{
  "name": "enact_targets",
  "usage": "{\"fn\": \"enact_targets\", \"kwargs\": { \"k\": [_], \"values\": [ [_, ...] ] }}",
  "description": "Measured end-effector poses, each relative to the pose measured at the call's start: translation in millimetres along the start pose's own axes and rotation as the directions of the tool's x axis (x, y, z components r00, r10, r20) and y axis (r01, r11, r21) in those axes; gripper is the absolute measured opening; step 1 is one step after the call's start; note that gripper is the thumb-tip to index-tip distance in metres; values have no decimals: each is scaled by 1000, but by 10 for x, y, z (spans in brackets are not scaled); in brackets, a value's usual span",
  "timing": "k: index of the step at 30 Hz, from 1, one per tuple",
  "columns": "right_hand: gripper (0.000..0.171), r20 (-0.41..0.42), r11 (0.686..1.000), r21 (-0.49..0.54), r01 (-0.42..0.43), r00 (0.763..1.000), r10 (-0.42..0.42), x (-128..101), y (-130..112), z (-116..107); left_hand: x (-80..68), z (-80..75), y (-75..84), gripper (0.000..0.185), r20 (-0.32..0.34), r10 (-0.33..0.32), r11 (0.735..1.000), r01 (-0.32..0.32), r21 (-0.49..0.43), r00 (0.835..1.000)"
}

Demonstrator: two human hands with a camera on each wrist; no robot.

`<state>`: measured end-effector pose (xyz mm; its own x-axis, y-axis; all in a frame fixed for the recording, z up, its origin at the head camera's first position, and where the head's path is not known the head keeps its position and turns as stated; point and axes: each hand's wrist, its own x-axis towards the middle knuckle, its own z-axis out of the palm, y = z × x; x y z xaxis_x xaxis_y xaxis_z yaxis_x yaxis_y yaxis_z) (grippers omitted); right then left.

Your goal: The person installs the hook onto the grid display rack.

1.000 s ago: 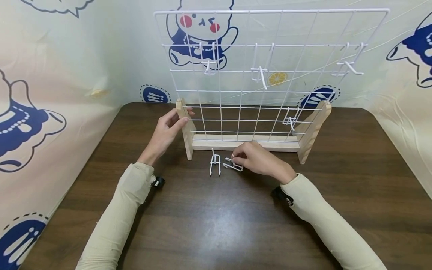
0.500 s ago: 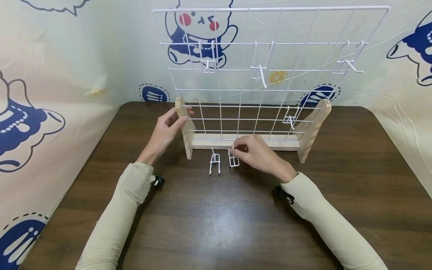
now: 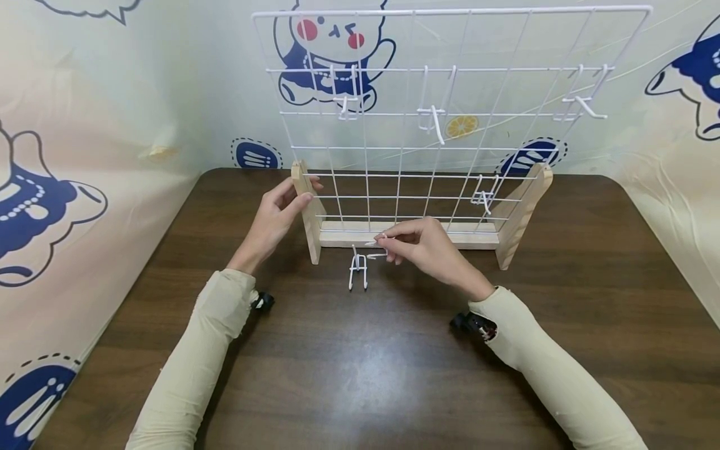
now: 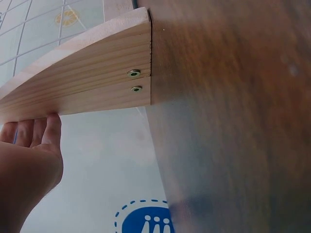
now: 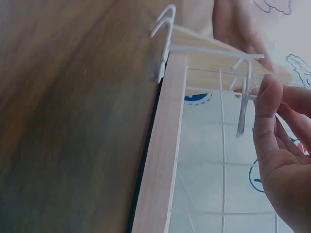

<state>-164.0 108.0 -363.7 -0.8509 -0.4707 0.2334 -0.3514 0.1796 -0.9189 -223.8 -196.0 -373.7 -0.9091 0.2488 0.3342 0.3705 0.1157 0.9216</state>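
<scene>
My left hand (image 3: 272,215) grips the left wooden side panel (image 3: 309,219) of a rack, thumb in front and fingers behind. In the left wrist view its fingers (image 4: 52,128) rest on the panel's rear edge. Between thumb and fingertips, my right hand (image 3: 425,250) pinches a white wire hook (image 5: 248,77), raised in front of the rack's lower part with its prongs pointing left. The fingers cover part of it. A second white wire hook (image 3: 357,269) lies on the table, left of the right hand. Behind both stands the white wire grid (image 3: 384,148).
Several hooks hang on the grid: left (image 3: 345,107), middle (image 3: 434,119) and right (image 3: 585,106) hooks higher up, and a lower-right hook (image 3: 482,200). A wooden base bar (image 3: 349,239) joins the side panels. The brown table (image 3: 360,356) extends in front; a printed sheet covers the walls.
My right hand has lifted the hook off the table and turned it, moving slightly up toward the rack. The left hand keeps its grip on the side panel.
</scene>
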Motion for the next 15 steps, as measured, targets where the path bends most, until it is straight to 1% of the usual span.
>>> {"fn": "enact_targets", "kwargs": {
  "k": [3, 6, 11, 15],
  "values": [
    [16, -2, 995, 100, -11, 1000, 11, 8, -5, -11, 0, -2, -1, 32, 0, -3, 1000, 3, 2, 1000],
    [16, -3, 987, 161, -24, 1000, 24, 14, -24, -33, -1, -3, 0, 33, -1, -2, 1000, 2, -2, 1000],
    [20, 5, 979, 199, -50, 999, 50, 17, -42, -63, 3, 1, -2, 38, -1, 1, 1000, -1, -10, 1000],
    [24, 9, 972, 228, -48, 999, 47, 20, -49, -73, 1, 1, 0, 39, 1, 1, 1000, -1, -3, 1000]
  ]
}}
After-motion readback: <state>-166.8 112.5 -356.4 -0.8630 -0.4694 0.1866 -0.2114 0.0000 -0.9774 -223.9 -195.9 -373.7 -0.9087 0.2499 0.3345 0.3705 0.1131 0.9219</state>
